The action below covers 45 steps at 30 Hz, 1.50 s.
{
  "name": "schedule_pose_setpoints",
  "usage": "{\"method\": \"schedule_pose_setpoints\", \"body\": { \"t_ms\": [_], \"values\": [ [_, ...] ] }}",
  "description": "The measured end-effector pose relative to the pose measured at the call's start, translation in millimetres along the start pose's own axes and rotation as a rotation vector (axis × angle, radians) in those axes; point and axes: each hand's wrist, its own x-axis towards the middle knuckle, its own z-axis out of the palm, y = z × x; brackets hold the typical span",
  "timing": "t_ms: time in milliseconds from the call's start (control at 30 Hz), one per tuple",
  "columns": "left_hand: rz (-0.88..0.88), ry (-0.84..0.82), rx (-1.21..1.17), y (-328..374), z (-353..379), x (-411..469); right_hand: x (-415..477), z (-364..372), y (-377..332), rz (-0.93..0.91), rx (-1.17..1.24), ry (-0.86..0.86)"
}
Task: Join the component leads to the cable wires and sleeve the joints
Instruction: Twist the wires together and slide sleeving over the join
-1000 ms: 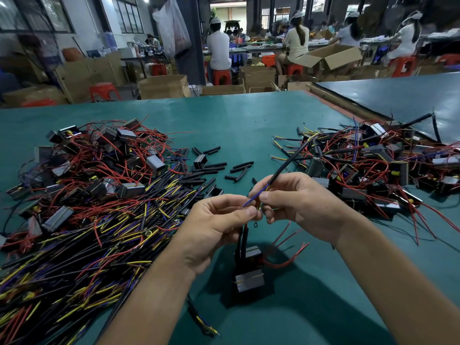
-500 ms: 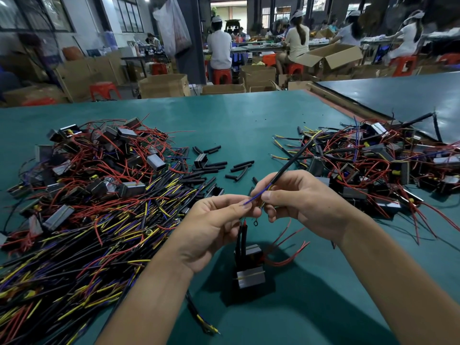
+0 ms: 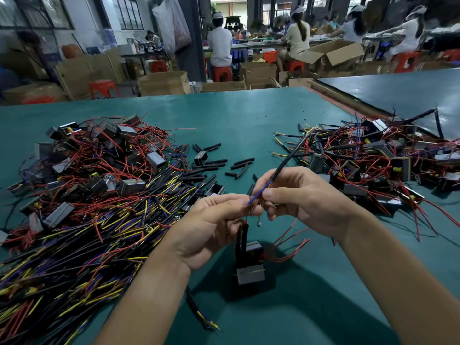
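A small grey and black component (image 3: 250, 266) hangs just above the green table, with two black sleeves (image 3: 242, 234) on its leads and red wires (image 3: 290, 247) trailing to the right. My left hand (image 3: 211, 225) pinches the lead ends above the sleeves. My right hand (image 3: 303, 197) pinches a black cable (image 3: 290, 158) near its stripped end, where blue and yellow wires (image 3: 257, 196) stick out toward my left fingertips. The two hands meet at the wire ends. A bare ring-shaped wire end (image 3: 258, 223) dangles below my fingers.
A large heap of cables and components (image 3: 82, 195) covers the left of the table. Another heap of wired components (image 3: 373, 160) lies at the right. Loose black sleeves (image 3: 236, 165) are scattered between them. A cable end (image 3: 199, 312) lies near my left forearm. People work at benches behind.
Both hands stay pinched together at the wire ends; only small finger movements show. The hanging component has hardly moved.
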Motion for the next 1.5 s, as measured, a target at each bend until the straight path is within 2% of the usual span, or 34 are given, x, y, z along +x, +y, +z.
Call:
{"method": "schedule_pose_setpoints", "body": {
  "t_ms": [300, 500, 667, 800, 967, 1100, 1233, 1500],
  "values": [
    [0.028, -0.016, 0.124, -1.2, -2.0, -1.5, -1.3, 3.6, 0.3, -0.004, -0.025, -0.026],
    [0.302, 0.052, 0.267, 0.9, 7.6, -2.3, -2.7, 0.1, -1.5, -0.001, -0.020, 0.015],
    [0.378, 0.056, 0.337, 0.1, 6.4, -4.2, -2.0, 2.6, -1.6, -0.003, -0.018, 0.038],
    [0.341, 0.043, 0.340, -1.6, 4.1, -3.0, -1.1, 3.6, -1.8, -0.019, -0.053, 0.057],
    [0.110, 0.013, 0.438, 8.8, -7.8, -3.6, -1.0, 2.8, -1.8, -0.020, -0.076, 0.075],
    [-0.013, -0.086, 0.498, 22.8, -29.2, -12.2, -1.1, 4.9, -1.8, -0.019, -0.087, 0.072],
    [-0.060, -0.167, 0.548, 25.5, -37.5, -16.4, -1.2, 5.7, -2.2, -0.030, -0.092, 0.082],
    [-0.004, -0.060, 0.552, 18.6, -27.8, -10.4, -0.4, 7.8, -2.0, -0.061, -0.169, 0.109]
  ]
}}
